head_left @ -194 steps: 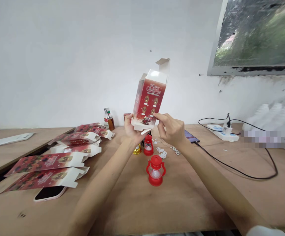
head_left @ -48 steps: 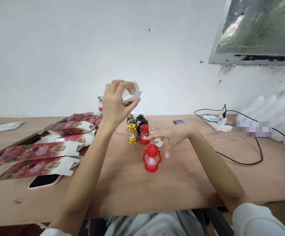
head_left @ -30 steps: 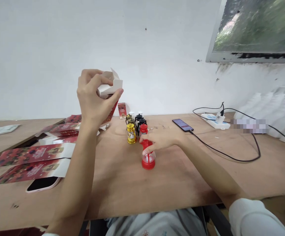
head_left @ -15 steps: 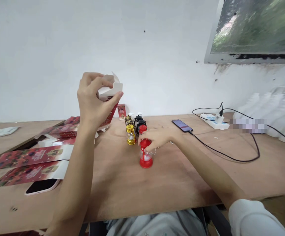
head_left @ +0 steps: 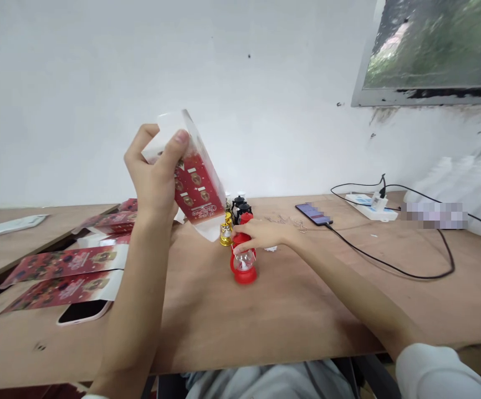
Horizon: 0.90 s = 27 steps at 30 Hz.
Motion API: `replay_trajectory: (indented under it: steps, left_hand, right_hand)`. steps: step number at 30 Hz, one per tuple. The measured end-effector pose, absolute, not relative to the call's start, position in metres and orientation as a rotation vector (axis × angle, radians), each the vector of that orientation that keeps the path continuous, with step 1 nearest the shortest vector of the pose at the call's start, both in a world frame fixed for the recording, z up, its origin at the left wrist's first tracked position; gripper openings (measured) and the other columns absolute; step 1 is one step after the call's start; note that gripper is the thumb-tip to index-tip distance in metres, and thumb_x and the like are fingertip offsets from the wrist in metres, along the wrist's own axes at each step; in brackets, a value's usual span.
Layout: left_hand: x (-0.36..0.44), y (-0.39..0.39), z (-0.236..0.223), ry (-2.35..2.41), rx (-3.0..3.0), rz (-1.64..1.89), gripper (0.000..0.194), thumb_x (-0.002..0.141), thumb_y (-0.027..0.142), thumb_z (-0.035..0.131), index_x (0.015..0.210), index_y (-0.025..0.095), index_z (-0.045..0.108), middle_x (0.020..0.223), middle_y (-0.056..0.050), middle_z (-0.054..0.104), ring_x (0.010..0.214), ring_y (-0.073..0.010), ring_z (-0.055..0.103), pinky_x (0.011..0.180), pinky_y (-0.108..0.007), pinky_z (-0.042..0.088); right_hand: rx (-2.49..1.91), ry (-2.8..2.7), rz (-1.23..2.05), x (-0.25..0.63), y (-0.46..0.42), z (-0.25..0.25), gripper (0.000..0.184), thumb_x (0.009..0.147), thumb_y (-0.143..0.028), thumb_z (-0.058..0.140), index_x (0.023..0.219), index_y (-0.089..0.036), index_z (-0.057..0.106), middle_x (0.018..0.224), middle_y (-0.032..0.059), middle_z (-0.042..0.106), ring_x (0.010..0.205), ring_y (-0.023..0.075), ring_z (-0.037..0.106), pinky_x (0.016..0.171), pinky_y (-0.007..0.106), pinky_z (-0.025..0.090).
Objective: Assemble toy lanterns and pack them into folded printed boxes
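Observation:
My left hand point(head_left: 155, 166) is closed on a red and white cardboard box point(head_left: 196, 185), held up tilted above the table with its printed side towards me. Fingers of my right hand point(head_left: 259, 234) grip the top of a small red lantern point(head_left: 244, 269), which stands upright on the wood. The lantern has a clear middle with a white piece inside. Just behind it are a gold lantern point(head_left: 225, 235), another red lantern partly hidden by my hand, and black lanterns point(head_left: 242, 208). The box covers part of this group.
Flat printed red cartons point(head_left: 64, 269) lie at the left, partly over a phone point(head_left: 83, 312). At the right, a second phone point(head_left: 313, 213) is joined to a black cable point(head_left: 394, 270) near a white power strip point(head_left: 367, 206). White bottle-like shapes point(head_left: 452, 177) stand at the far right.
My left hand has turned the box so that its printed side faces me and its lower end sits nearer the lanterns. The right hand stays on the red lantern, which has rotated slightly.

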<state>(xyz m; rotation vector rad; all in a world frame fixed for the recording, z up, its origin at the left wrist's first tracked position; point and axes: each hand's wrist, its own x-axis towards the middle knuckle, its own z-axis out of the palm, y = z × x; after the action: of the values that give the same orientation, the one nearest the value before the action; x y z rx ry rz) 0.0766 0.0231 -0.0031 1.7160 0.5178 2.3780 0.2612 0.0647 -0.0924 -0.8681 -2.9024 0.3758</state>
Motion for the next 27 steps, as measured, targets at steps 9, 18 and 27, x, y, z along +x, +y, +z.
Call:
replay_trajectory:
  steps: [9, 18, 27]
  left_hand:
    - [0.084, 0.019, -0.002, 0.489, 1.419, 2.374, 0.026, 0.067, 0.029, 0.078, 0.066, 0.019, 0.054, 0.056, 0.005, 0.049, 0.046, -0.0063, 0.043, 0.043, -0.022, 0.039]
    - [0.086, 0.016, -0.002, 0.423, 1.524, 2.373, 0.026, 0.069, 0.028, 0.079, 0.066, 0.019, 0.054, 0.056, 0.005, 0.05, 0.047, -0.0075, 0.046, 0.044, -0.023, 0.035]
    - [0.091, 0.018, -0.004, 0.463, 1.443, 2.464, 0.026, 0.075, 0.028, 0.072, 0.068, 0.02, 0.048, 0.061, 0.004, 0.048, 0.051, -0.0083, 0.045, 0.051, -0.025, 0.038]
  right_hand:
    - [-0.866, -2.348, 0.712, 0.294, 0.076, -0.073, 0.038, 0.08, -0.055, 0.057, 0.088, -0.017, 0.057, 0.086, 0.0051, 0.063, 0.074, 0.0147, 0.055, 0.062, 0.026, 0.041]
    - [-0.925, -1.979, 0.665, 0.303, 0.065, -0.056, 0.037, 0.078, -0.055, 0.06, 0.073, -0.018, 0.055, 0.069, 0.0002, 0.054, 0.06, 0.0102, 0.043, 0.054, 0.027, 0.033]
    - [-0.902, -1.856, 0.825, 0.302, 0.048, -0.047, 0.039, 0.076, -0.053, 0.064, 0.065, -0.018, 0.05, 0.063, -0.0022, 0.046, 0.057, 0.0089, 0.039, 0.053, 0.026, 0.03]
